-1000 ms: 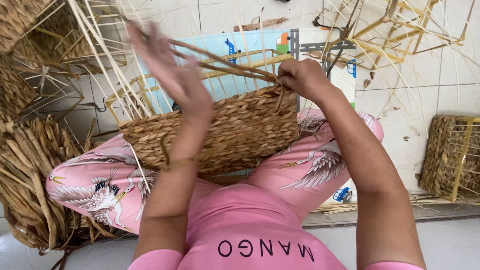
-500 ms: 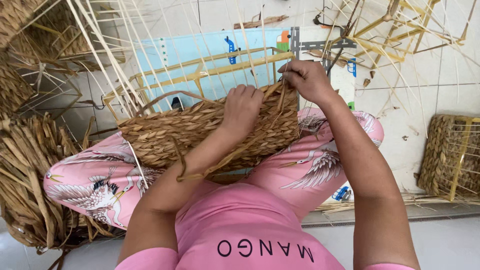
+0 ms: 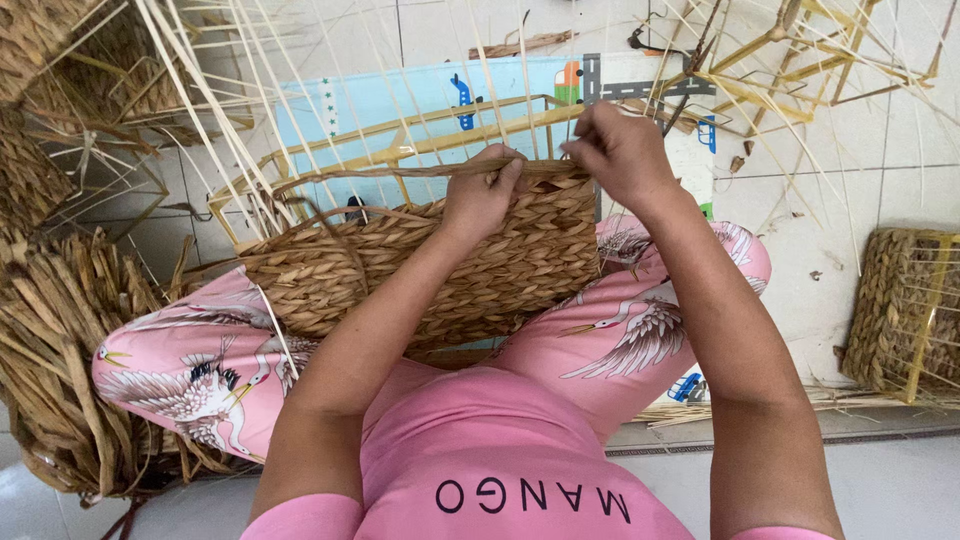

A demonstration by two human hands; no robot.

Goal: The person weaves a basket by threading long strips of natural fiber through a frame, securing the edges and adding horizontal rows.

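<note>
A half-woven brown basket [image 3: 400,270] on a light wooden frame rests across my lap, tilted on my knees. My left hand [image 3: 482,192] is at the basket's top edge, fingers closed on a brown fibre strand [image 3: 380,172] that runs out to the left along the rim. My right hand [image 3: 620,150] is just to the right of it at the same edge, fingers pinched on the weave at the rim. Pale straight reeds [image 3: 200,110] stick up from the frame behind the basket.
A heap of dried brown fibre [image 3: 60,350] lies at my left knee. Woven pieces and bare frames [image 3: 60,110] are stacked at upper left, another frame [image 3: 820,60] at upper right, a finished woven basket [image 3: 905,310] at right. A light blue printed mat [image 3: 400,100] covers the tiled floor.
My left hand swung down from the raised strand to the basket's front, then rose to the rim beside my right hand, drawing the strand taut along the edge. The right hand stayed at the rim.
</note>
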